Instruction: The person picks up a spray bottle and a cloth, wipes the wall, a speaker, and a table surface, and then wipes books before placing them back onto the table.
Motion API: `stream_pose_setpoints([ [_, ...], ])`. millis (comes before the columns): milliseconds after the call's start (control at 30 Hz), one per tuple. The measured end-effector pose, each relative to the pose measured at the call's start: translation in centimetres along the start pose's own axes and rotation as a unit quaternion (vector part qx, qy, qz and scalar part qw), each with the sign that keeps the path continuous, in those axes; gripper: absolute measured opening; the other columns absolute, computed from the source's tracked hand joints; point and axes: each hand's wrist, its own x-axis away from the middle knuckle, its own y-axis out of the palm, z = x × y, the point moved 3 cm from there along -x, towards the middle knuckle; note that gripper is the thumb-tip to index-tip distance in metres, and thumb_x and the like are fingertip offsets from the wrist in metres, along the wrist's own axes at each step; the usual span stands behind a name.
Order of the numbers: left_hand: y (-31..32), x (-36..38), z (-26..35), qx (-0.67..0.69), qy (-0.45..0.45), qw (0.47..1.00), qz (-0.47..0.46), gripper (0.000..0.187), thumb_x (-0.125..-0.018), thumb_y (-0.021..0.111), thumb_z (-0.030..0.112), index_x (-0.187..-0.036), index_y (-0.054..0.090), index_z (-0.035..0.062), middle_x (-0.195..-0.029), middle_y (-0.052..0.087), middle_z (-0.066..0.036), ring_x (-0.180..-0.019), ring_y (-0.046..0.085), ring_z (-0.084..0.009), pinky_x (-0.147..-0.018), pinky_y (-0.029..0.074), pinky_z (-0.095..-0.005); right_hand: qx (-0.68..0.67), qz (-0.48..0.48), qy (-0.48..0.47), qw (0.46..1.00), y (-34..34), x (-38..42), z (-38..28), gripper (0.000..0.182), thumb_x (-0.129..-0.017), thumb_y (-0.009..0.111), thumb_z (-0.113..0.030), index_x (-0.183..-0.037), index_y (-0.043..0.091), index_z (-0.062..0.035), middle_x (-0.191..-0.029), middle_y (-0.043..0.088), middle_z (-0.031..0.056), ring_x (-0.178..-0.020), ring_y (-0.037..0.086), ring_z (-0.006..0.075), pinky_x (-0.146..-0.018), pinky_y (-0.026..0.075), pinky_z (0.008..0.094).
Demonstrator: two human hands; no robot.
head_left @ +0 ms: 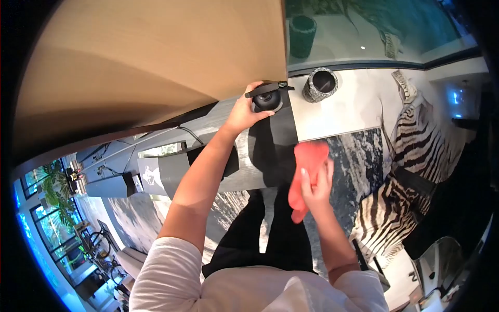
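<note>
My left hand (245,113) is closed around the side of a black, rounded object (266,100) at the right end of a grey wood-grain console (239,156). A flat dark bar crosses the top of this object, and its exact kind does not show. Fingers wrap its far side while the thumb lies along its near edge. In my right hand (316,188) a coral-red cloth (306,166) is bunched, hanging down past the fingers. The cloth is over the rug, to the right of the console's end.
A tan panel (171,52) rises behind the console. Beyond its end stands a dark, textured bin (320,85) by the window. A zebra hide (416,122) lies at the right, beside a grey patterned rug (358,161). Dark boxes (171,174) sit along the console's left part.
</note>
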Motion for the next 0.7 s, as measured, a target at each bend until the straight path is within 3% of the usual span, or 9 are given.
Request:
stream_pose_setpoints([
  [67,-0.1,0.1,-0.2,-0.008,0.006,1.000,-0.001,0.076,-0.061,0.081,0.010,-0.125,0.041,0.0047,-0.116,0.052,-0.010,-0.110,0.051,-0.0204,-0.090,0.043,-0.0331,0.041,0.043,-0.069,0.996,1.5,-4.7,-3.8,0.032,-0.081,0.061,-0.008,-0.108,0.052,0.0067,-0.123,0.038,0.0279,-0.107,0.047,0.0470,-0.087,0.044,0.0438],
  [133,-0.2,0.0,-0.6,-0.035,0.043,0.998,0.013,0.077,-0.059,0.081,0.015,-0.124,0.040,0.0047,-0.117,0.054,-0.017,-0.112,0.052,-0.0304,-0.093,0.042,-0.0364,0.046,0.051,-0.080,0.994,4.6,-9.2,-5.3,0.039,-0.077,0.062,-0.007,-0.114,0.051,0.0019,-0.118,0.041,0.0260,-0.103,0.049,0.0428,-0.081,0.047,0.0424],
  [167,-0.2,0.1,-0.4,-0.017,0.016,1.000,0.005,0.075,-0.061,0.079,0.013,-0.124,0.040,0.0040,-0.117,0.054,-0.018,-0.111,0.052,-0.0322,-0.091,0.042,-0.0372,0.118,0.007,-0.080,0.990,6.1,-11.3,-5.9,0.041,-0.077,0.059,-0.003,-0.117,0.050,-0.0006,-0.108,0.043,0.0225,-0.083,0.056,0.0364,-0.070,0.048,0.0405],
  [200,-0.2,0.3,-0.5,-0.049,0.016,0.999,0.005,0.070,-0.063,0.076,0.014,-0.124,0.042,0.0046,-0.118,0.054,-0.018,-0.110,0.052,-0.0335,-0.090,0.043,-0.0377,0.136,-0.056,-0.012,0.989,8.2,-12.4,-5.3,0.046,-0.074,0.059,-0.002,-0.119,0.051,-0.0067,-0.100,0.043,0.0172,-0.079,0.055,0.0334,-0.069,0.048,0.0403],
  [267,-0.4,0.2,-0.6,-0.072,0.007,0.997,-0.039,0.063,-0.067,0.073,0.019,-0.123,0.046,0.0056,-0.118,0.054,-0.017,-0.110,0.053,-0.0343,-0.090,0.043,-0.0381,0.156,-0.049,-0.028,0.986,10.6,-12.4,-4.9,0.044,-0.074,0.058,-0.003,-0.117,0.053,-0.0095,-0.094,0.044,0.0140,-0.079,0.055,0.0320,-0.068,0.047,0.0411],
  [467,-0.7,0.6,0.1,0.018,0.082,0.996,0.017,0.056,-0.073,0.068,0.027,-0.123,0.049,0.0089,-0.116,0.055,-0.016,-0.108,0.054,-0.0343,-0.089,0.043,-0.0377,0.057,-0.178,-0.077,0.979,10.2,-8.5,-2.8,0.037,-0.074,0.056,-0.001,-0.110,0.058,-0.0051,-0.097,0.049,0.0147,-0.087,0.056,0.0333,-0.074,0.047,0.0388],
  [600,-0.4,0.0,-0.6,-0.015,-0.028,0.999,-0.017,0.068,-0.068,0.073,0.018,-0.127,0.040,0.0104,-0.120,0.053,-0.017,-0.110,0.052,-0.0347,-0.091,0.043,-0.0381,-0.104,-0.125,0.054,0.985,6.8,-4.8,1.5,0.023,-0.085,0.055,-0.006,-0.107,0.058,-0.0030,-0.104,0.057,0.0129,-0.092,0.059,0.0287,-0.078,0.048,0.0360],
  [667,-0.7,-0.2,0.1,-0.042,0.007,0.999,-0.016,0.078,-0.061,0.079,0.014,-0.127,0.038,0.0105,-0.119,0.053,-0.016,-0.112,0.050,-0.0359,-0.091,0.044,-0.0398,-0.230,-0.002,0.274,0.934,4.0,-0.7,5.1,0.029,-0.091,0.050,-0.013,-0.115,0.052,0.0021,-0.119,0.052,0.0154,-0.106,0.055,0.0263,-0.088,0.046,0.0368],
  [700,-0.8,-0.2,0.1,-0.038,0.003,0.999,-0.018,0.079,-0.060,0.079,0.014,-0.127,0.038,0.0101,-0.120,0.053,-0.015,-0.112,0.050,-0.0360,-0.091,0.043,-0.0397,-0.346,0.082,0.307,0.883,2.3,0.0,5.0,0.034,-0.092,0.051,-0.018,-0.118,0.049,0.0032,-0.119,0.053,0.0143,-0.105,0.055,0.0252,-0.090,0.045,0.0370],
])
